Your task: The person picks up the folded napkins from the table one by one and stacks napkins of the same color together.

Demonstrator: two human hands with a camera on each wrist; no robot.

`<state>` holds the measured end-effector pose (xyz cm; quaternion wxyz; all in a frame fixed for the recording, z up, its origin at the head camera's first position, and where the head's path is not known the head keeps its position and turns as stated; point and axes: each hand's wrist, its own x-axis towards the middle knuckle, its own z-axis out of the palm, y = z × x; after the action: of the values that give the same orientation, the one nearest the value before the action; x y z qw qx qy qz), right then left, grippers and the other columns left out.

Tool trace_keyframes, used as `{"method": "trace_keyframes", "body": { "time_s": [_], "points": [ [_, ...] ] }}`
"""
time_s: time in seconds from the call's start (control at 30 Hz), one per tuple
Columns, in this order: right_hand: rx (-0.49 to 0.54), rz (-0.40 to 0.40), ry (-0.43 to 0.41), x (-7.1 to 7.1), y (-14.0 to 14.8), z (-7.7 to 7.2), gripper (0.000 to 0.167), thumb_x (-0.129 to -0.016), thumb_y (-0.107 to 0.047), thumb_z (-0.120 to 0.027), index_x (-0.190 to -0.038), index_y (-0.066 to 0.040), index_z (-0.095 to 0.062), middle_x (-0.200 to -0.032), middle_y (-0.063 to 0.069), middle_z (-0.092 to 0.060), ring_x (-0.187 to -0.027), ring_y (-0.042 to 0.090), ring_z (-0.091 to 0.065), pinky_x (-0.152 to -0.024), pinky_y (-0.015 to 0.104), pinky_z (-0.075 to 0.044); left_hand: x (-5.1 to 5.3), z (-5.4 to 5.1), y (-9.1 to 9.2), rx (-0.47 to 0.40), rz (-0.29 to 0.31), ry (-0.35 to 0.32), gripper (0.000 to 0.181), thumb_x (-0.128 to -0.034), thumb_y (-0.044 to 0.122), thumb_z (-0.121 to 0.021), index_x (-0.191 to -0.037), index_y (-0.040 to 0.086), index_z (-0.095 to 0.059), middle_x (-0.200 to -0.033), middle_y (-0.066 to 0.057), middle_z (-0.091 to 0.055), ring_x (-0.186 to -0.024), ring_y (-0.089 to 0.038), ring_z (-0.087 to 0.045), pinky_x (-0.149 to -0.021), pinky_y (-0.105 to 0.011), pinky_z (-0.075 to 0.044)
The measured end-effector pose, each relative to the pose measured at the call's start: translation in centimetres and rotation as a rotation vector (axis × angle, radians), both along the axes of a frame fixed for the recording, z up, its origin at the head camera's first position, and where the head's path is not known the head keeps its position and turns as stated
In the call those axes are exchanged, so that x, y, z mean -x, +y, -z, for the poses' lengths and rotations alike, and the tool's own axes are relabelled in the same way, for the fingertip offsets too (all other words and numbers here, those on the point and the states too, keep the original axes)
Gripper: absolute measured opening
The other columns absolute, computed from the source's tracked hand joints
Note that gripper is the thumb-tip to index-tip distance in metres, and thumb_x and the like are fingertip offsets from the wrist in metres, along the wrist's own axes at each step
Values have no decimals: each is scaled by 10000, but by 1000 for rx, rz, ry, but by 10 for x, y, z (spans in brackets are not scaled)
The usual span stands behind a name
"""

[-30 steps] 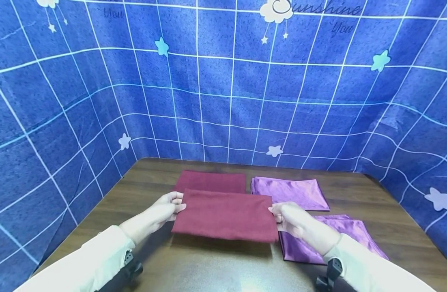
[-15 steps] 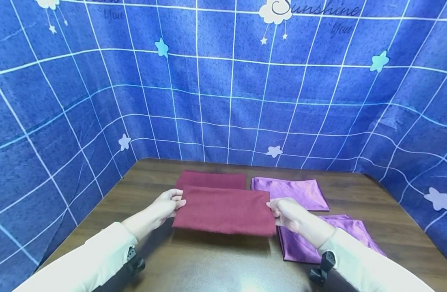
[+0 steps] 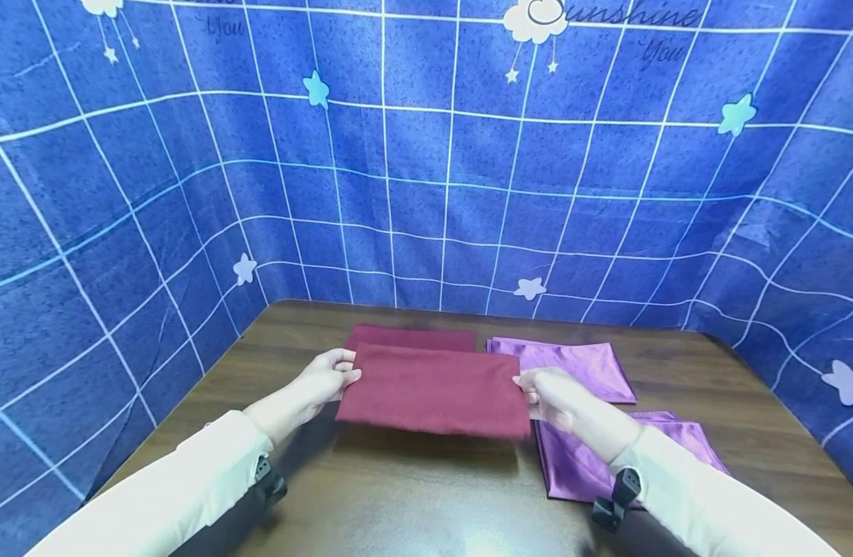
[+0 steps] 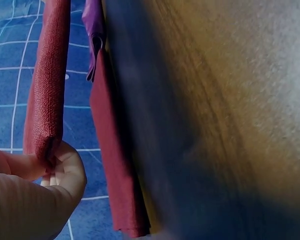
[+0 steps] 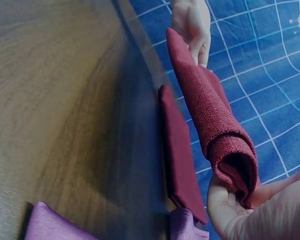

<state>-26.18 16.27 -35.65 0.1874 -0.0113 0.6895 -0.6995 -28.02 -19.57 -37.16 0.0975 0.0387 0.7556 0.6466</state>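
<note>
Both hands hold a folded dark red cloth point(image 3: 436, 391) up off the table by its two short sides. At its left side my left hand point(image 3: 325, 379) pinches the layers between thumb and fingers. My right hand point(image 3: 555, 398) pinches the opposite side; in the right wrist view the cloth's rolled, layered end point(image 5: 235, 165) shows just above the thumb and fingers. Behind the held cloth, partly covered by it in the head view, a second folded dark red cloth point(image 3: 412, 337) lies on the table; the left wrist view shows it point(image 4: 115, 165) apart from the held one.
Two folded purple satin cloths lie at the right: one at the back point(image 3: 573, 367), one nearer point(image 3: 590, 464), partly behind the right forearm. The wooden table point(image 3: 399, 495) ends at a blue curtain point(image 3: 426, 155) with a white grid.
Both hands have carried the held red cloth slightly up and away from me, so it hides more of the red cloth behind. The head view has shifted slightly. Neither hand has let go.
</note>
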Motion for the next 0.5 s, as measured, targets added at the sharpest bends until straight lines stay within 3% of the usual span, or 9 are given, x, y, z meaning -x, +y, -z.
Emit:
{"method": "trace_keyframes", "body": {
  "time_s": [0.5],
  "points": [
    [-6, 16, 14, 11, 2, -8, 352, -910, 10, -397, -618, -186, -399, -567, -90, -357, -551, 43, -367, -613, 220, -435, 14, -10, 3, -6, -7, 4, 324, -964, -37, -468, -1273, -110, -399, -889, 13, -607, -747, -54, -610, -675, -257, -565]
  ]
}}
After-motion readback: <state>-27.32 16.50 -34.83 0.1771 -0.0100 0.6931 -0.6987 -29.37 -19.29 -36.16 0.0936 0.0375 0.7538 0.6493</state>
